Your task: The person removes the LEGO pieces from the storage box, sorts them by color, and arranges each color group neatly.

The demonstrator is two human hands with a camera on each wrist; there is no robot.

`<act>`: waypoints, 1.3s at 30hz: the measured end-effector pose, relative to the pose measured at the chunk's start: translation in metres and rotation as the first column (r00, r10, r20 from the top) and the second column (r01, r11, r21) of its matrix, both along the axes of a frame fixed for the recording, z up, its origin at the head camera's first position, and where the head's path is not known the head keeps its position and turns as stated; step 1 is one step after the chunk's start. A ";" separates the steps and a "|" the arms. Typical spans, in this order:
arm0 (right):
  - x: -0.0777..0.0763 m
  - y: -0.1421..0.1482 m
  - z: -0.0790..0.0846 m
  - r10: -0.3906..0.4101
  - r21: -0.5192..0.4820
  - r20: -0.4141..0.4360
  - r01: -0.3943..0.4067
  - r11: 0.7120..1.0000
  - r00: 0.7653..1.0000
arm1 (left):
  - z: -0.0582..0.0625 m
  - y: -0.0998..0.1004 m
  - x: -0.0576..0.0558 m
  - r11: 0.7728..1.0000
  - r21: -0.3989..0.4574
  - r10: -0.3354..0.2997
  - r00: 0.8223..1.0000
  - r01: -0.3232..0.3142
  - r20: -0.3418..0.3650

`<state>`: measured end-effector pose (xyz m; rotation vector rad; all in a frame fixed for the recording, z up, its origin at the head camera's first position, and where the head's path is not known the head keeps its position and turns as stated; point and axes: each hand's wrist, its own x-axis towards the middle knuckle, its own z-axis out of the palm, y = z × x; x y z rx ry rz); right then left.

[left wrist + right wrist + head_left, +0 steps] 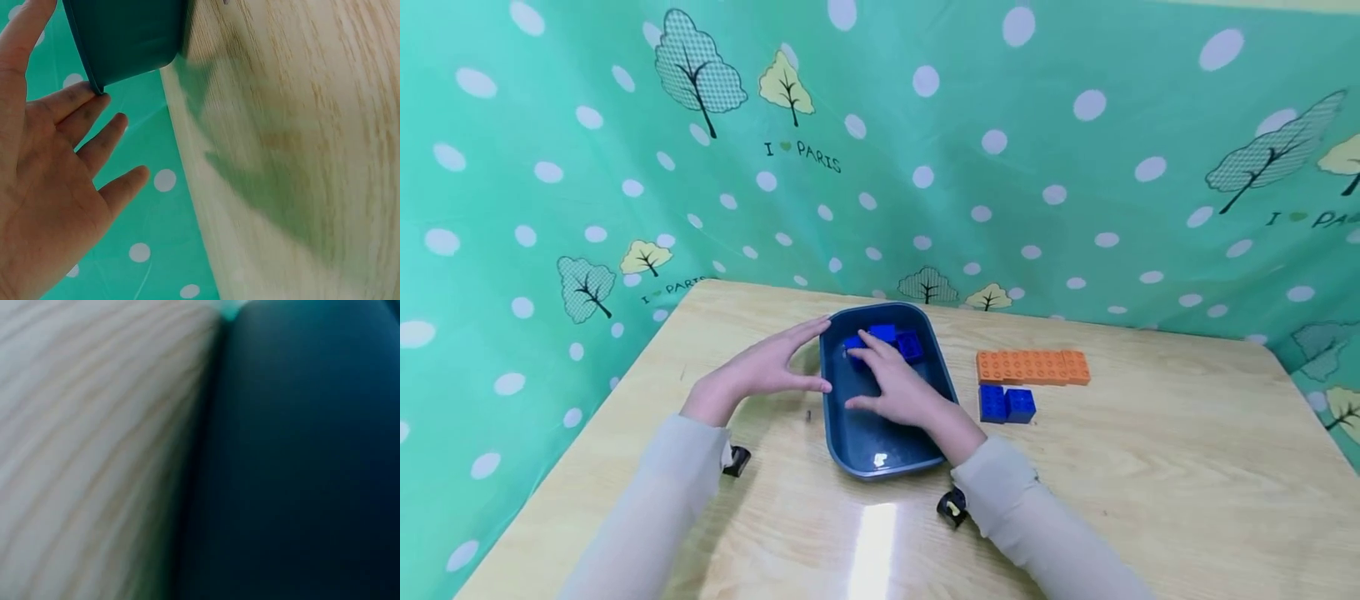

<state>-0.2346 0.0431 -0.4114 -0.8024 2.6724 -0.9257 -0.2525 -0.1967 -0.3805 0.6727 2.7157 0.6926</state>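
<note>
A dark blue plastic bin (880, 450) stands on the wooden table with blue building blocks (910, 346) at its far end. My right hand (891, 383) reaches over the bin from the right, fingers spread and tips beside the blocks; part of one block is hidden behind them. At the bin's left rim is my left hand (767, 362), its thumb and fingers extended apart. In the left wrist view, fingertips of the left hand (62, 169) meet the rim of the bin (125, 37). The right wrist view shows only the bin's outer wall (300, 462), blurred.
Right of the bin lies a row of joined orange blocks (1033, 367). Two blue blocks (1006, 404) sit just in front of that row. A green dotted curtain (880, 167) hangs behind the table (1150, 483). A tiny dark object (808, 415) lies left of the bin.
</note>
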 end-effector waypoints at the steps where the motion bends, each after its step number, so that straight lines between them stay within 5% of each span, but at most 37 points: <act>1: 0.001 -0.001 -0.001 0.002 0.033 -0.006 -0.002 0.999 1.000 | -0.001 -0.001 0.001 1.000 -0.001 0.003 1.000 -0.003 0.000; 8: -0.002 -0.008 0.000 0.006 0.190 -0.131 0.019 0.982 0.991 | 0.002 -0.005 -0.003 1.000 0.007 0.003 1.000 -0.003 -0.014; 14: -0.004 -0.006 0.003 0.008 0.226 -0.195 0.037 0.973 0.981 | 0.003 -0.001 -0.010 1.000 0.003 -0.013 1.000 0.013 -0.008; 27: 0.001 -0.006 0.004 0.065 0.226 -0.205 -0.017 0.974 0.977 | 0.001 0.001 -0.009 1.000 -0.006 -0.015 1.000 0.015 0.011; 39: -0.001 -0.010 -0.007 0.123 0.354 -0.192 -0.048 0.934 0.974 | -0.002 0.000 -0.009 1.000 -0.020 -0.014 0.999 0.015 0.034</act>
